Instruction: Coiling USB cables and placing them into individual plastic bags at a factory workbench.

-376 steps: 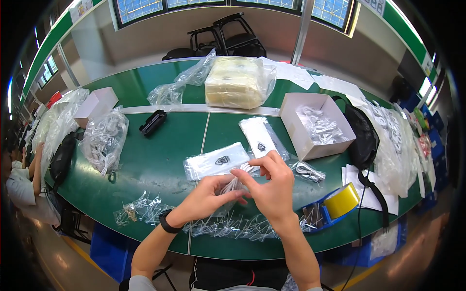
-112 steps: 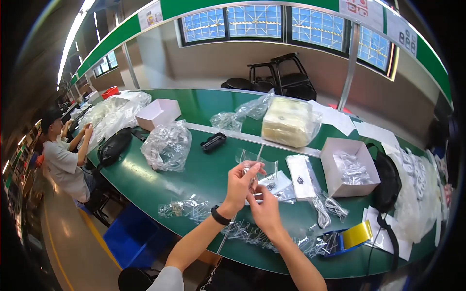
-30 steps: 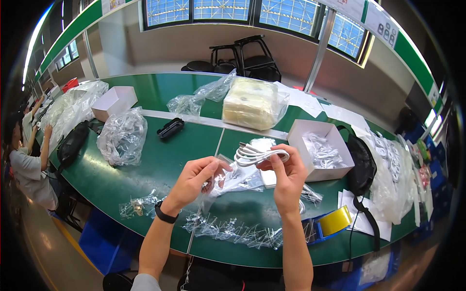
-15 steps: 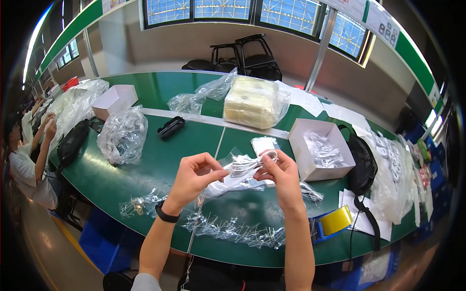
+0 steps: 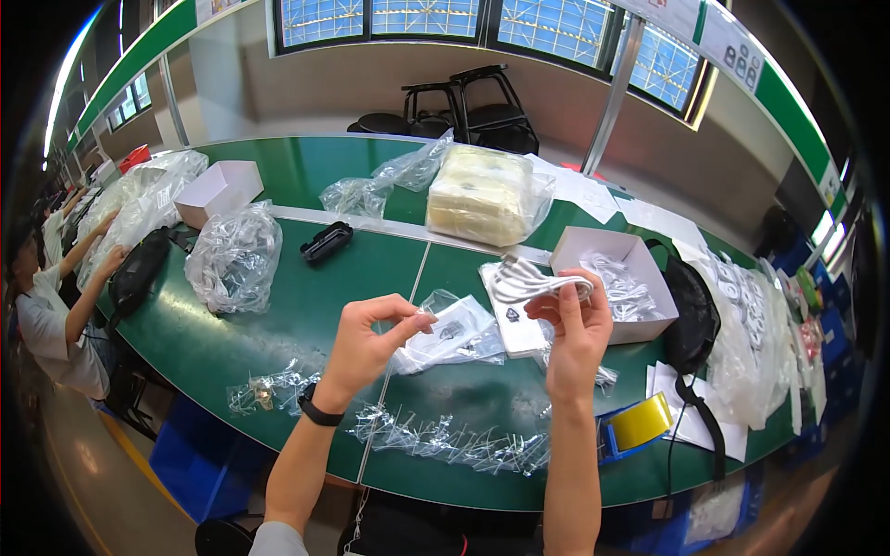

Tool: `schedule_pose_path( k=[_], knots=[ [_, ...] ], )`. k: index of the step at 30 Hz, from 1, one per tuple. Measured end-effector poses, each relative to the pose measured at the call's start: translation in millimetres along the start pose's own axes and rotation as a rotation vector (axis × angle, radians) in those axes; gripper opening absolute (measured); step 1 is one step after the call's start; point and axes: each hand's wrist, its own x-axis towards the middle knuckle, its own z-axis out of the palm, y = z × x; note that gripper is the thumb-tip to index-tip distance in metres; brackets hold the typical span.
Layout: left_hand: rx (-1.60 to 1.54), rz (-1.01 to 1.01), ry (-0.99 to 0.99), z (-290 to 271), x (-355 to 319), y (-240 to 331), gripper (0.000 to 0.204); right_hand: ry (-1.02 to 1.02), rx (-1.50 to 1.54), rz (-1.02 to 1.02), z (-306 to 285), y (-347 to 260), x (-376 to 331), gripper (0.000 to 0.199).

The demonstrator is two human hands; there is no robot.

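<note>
My right hand [image 5: 577, 338] is closed round a coiled white cable [image 5: 519, 281], lifted above the table in front of the white box. Finger and thumb of my left hand [image 5: 375, 341] are pinched together. Right beside those fingertips lie clear plastic bags with white contents [image 5: 451, 332]; whether the fingers hold an edge of one I cannot make out. Under the cable rests a stack of white printed cards [image 5: 521, 332]. Close by on the right, an open white box [image 5: 612, 324] holds several more coiled white cables [image 5: 619, 287].
Silvery twist ties [image 5: 450, 440] lie along the near edge. A yellow tape roll [image 5: 642, 423] on a blue dispenser stands right, beside a black bag [image 5: 693, 310]. Farther back are a wrapped pale bundle [image 5: 487, 195], a black case [image 5: 326, 243] and crumpled plastic [image 5: 236, 258]. A co-worker [image 5: 56, 315] sits left.
My right hand has moved right with the cable, away from my left hand and toward the white box. My left hand has stayed nearly still. The co-worker's hands have lowered.
</note>
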Motion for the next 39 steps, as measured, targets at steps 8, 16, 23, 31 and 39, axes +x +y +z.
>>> schedule_pose_path(
  k=[8, 16, 23, 31, 39],
  knots=[
    [0.06, 0.096, -0.002, 5.1, -1.2, -0.3, 0.008, -0.2, -0.213, -0.002, 10.1, -5.8, -9.8, 0.013],
    [0.131, 0.163, 0.038, 9.6, -1.4, 1.2, 0.006, -0.31, -0.25, 0.1, 6.4, -9.3, -8.6, 0.012],
    [0.081, -0.001, 0.006, 7.6, -1.8, -2.7, 0.007, -0.343, -0.329, 0.057, 4.5, -9.8, -7.3, 0.011],
    [-0.266, -0.161, -0.196, -2.2, -0.2, -9.3, 0.01, -0.463, -0.304, 0.178, -0.3, -12.2, -5.8, 0.008],
    [-0.264, -0.374, -0.451, -3.7, 2.1, -10.7, 0.028, -0.493, -0.275, 0.174, 2.2, -10.4, -6.5, 0.014]
  ],
)
